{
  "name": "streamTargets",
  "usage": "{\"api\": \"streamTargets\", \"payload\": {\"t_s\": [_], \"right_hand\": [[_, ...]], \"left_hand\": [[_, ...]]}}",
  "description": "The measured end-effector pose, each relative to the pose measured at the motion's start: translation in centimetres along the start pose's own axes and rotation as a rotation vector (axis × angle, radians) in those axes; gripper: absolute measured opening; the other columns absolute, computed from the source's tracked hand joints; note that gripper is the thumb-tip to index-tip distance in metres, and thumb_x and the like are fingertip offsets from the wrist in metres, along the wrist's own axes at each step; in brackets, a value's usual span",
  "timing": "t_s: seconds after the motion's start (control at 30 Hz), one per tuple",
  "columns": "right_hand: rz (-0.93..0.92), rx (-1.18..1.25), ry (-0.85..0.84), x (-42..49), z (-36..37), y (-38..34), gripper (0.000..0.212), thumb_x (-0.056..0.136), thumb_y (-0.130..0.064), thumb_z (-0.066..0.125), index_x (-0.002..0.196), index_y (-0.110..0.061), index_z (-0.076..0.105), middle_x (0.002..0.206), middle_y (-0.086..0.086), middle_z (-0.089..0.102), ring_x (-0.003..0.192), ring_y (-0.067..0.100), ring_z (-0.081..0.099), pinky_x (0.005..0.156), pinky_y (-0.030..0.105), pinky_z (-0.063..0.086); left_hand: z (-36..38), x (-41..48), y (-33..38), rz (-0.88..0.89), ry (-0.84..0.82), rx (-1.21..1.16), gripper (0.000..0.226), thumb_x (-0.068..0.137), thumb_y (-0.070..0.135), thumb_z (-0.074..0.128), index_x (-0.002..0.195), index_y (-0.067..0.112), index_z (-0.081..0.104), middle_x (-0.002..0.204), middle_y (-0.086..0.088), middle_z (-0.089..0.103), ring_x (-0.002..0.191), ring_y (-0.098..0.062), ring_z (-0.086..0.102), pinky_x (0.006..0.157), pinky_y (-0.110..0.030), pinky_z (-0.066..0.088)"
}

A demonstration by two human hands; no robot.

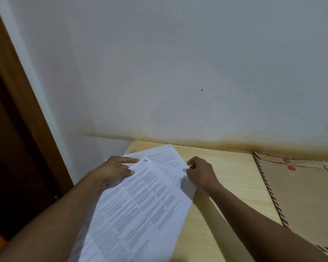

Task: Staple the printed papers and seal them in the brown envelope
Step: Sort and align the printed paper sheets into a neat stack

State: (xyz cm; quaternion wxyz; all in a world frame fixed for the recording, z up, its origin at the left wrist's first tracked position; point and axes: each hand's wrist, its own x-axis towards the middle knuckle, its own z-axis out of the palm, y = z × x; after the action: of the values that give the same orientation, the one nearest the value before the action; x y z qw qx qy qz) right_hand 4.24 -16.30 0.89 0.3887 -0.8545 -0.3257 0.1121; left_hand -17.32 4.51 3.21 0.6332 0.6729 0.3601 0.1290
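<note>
A pale wall (178,72) fills most of the view, with a brown stain along its foot and a dark wooden door frame (17,114) at the left. Below it lies the light wooden surface (225,167). The brown envelope (301,191), edged with red and blue stripes and bearing two red string buttons (291,168), lies flat on the surface's right side, apart from both hands. The printed papers (140,205) are fanned over the surface's left part. The left hand (117,169) has its grip on their upper left edge, and the right hand (201,173) pinches their right edge in a narrow grip.
</note>
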Motion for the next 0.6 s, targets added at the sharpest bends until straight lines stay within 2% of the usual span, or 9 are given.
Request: {"api": "streamTargets", "payload": {"t_s": [0.07, 0.13, 0.23, 0.33, 0.43, 0.5, 0.53, 0.6], "right_hand": [[-0.091, -0.136, -0.053, 0.0, 0.9, -0.1, 0.035, 0.091, -0.018, 0.056, 0.125, -0.014, 0.060, 0.122, 0.002, 0.064, 0.112, 0.022, 0.058, 0.090, 0.034, 0.048], [-0.137, -0.243, -0.093, 0.1, 1.9, -0.2, 0.040, 0.091, -0.026, 0.056, 0.131, -0.019, 0.056, 0.131, 0.001, 0.061, 0.120, 0.023, 0.055, 0.094, 0.035, 0.047], [-0.179, -0.448, -0.124, -0.1, 3.2, -0.3, 0.047, 0.090, -0.039, 0.058, 0.134, -0.024, 0.052, 0.129, 0.000, 0.061, 0.121, 0.025, 0.054, 0.093, 0.038, 0.046], [-0.217, -0.559, -0.098, -0.4, 3.7, -0.3, 0.047, 0.091, -0.043, 0.060, 0.133, -0.023, 0.052, 0.124, 0.000, 0.063, 0.116, 0.025, 0.055, 0.090, 0.039, 0.044], [-0.240, -0.597, -0.075, -0.4, 3.6, -0.5, 0.048, 0.090, -0.042, 0.063, 0.133, -0.023, 0.051, 0.121, -0.001, 0.064, 0.115, 0.026, 0.056, 0.089, 0.039, 0.042], [-0.231, -0.567, -0.089, -0.5, 3.3, -0.7, 0.051, 0.088, -0.036, 0.066, 0.134, -0.023, 0.049, 0.123, 0.000, 0.063, 0.117, 0.027, 0.056, 0.090, 0.039, 0.041], [-0.223, -0.541, -0.101, -0.5, 3.1, -0.7, 0.052, 0.086, -0.031, 0.067, 0.134, -0.023, 0.049, 0.123, 0.000, 0.063, 0.116, 0.027, 0.056, 0.090, 0.038, 0.041], [-0.206, -0.490, -0.130, -0.6, 2.7, -0.7, 0.054, 0.082, -0.021, 0.065, 0.133, -0.023, 0.047, 0.119, 0.000, 0.063, 0.111, 0.027, 0.058, 0.085, 0.036, 0.042]], "left_hand": [[-0.3, -0.3, -0.5, -0.021, -0.010, -0.022, 0.040, 0.090, -0.020, 0.061, 0.120, 0.005, 0.069, 0.103, -0.030, 0.075, 0.091, -0.034, 0.076, 0.079, -0.031, 0.063], [-0.4, -0.5, -1.0, -0.037, -0.019, -0.071, 0.040, 0.090, -0.022, 0.060, 0.118, 0.004, 0.069, 0.104, -0.030, 0.075, 0.095, -0.036, 0.075, 0.082, -0.033, 0.063], [-0.9, -0.5, -1.7, -0.049, -0.028, -0.028, 0.039, 0.089, -0.021, 0.062, 0.116, 0.007, 0.071, 0.106, -0.028, 0.076, 0.107, -0.041, 0.072, 0.097, -0.044, 0.058], [-1.0, -0.6, -2.2, -0.056, -0.027, -0.002, 0.040, 0.089, -0.019, 0.064, 0.116, 0.009, 0.072, 0.107, -0.027, 0.076, 0.108, -0.042, 0.072, 0.103, -0.049, 0.054], [-0.5, -0.4, -2.8, -0.045, -0.016, -0.022, 0.040, 0.089, -0.020, 0.063, 0.116, 0.007, 0.071, 0.106, -0.028, 0.076, 0.107, -0.041, 0.072, 0.100, -0.046, 0.056], [0.1, -0.2, -3.2, -0.024, -0.015, -0.046, 0.040, 0.089, -0.021, 0.062, 0.120, 0.004, 0.070, 0.105, -0.029, 0.075, 0.105, -0.040, 0.073, 0.093, -0.040, 0.059], [0.5, -0.1, -3.4, -0.015, -0.018, -0.055, 0.041, 0.089, -0.021, 0.062, 0.122, 0.002, 0.069, 0.099, -0.028, 0.076, 0.101, -0.039, 0.073, 0.090, -0.037, 0.059], [1.1, 0.3, -3.8, 0.012, -0.013, -0.039, 0.040, 0.089, -0.020, 0.063, 0.122, 0.002, 0.070, 0.072, -0.016, 0.071, 0.086, -0.032, 0.071, 0.092, -0.032, 0.056]]}}
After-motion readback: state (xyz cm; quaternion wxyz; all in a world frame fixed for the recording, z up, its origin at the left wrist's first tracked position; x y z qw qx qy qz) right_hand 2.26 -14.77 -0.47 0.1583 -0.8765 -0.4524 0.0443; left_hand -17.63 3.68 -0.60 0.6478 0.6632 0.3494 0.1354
